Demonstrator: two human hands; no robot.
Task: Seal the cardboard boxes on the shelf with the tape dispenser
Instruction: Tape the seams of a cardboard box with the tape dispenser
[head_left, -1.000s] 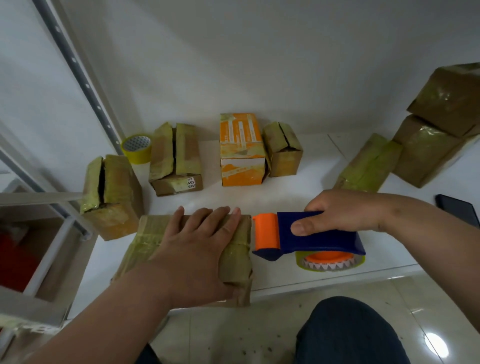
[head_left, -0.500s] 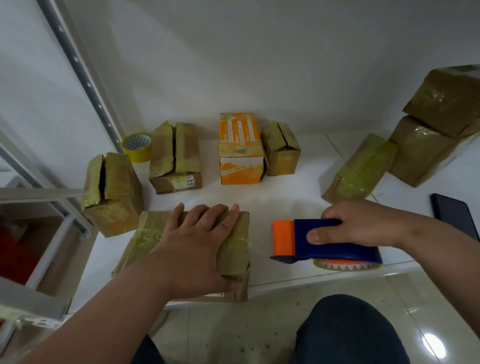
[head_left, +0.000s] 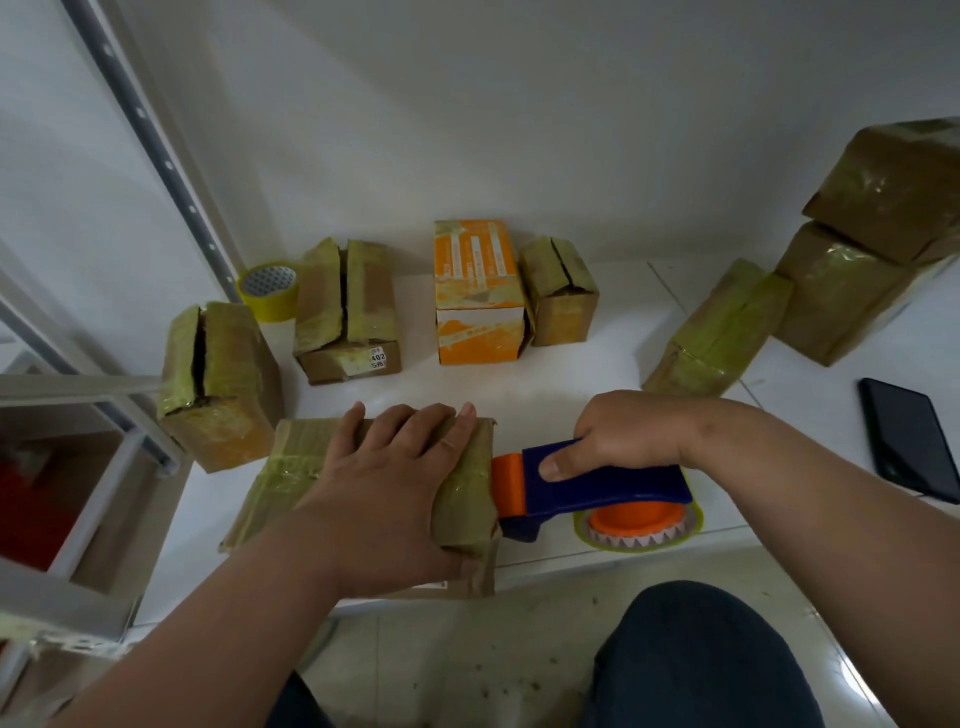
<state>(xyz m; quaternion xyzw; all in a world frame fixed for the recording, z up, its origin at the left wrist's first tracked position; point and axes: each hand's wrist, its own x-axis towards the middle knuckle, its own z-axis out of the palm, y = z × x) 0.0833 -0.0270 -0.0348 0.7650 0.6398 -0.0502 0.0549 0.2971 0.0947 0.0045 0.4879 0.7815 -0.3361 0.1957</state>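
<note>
A flat brown cardboard box wrapped in yellowish tape lies at the front edge of the white shelf. My left hand presses flat on its top, fingers spread to the far edge. My right hand grips the blue handle of the tape dispenser. The dispenser's orange front end touches the box's right side. Its tape roll with an orange hub sits under the handle.
Several boxes stand behind: one with a split top at left, another, an orange box, a small brown one. Taped boxes pile at right. A yellow tape roll and a black phone lie on the shelf.
My right hand pulled the dispenser away to the right, then brought it back left until its orange end met the box's right side. My left hand stayed on the box.
</note>
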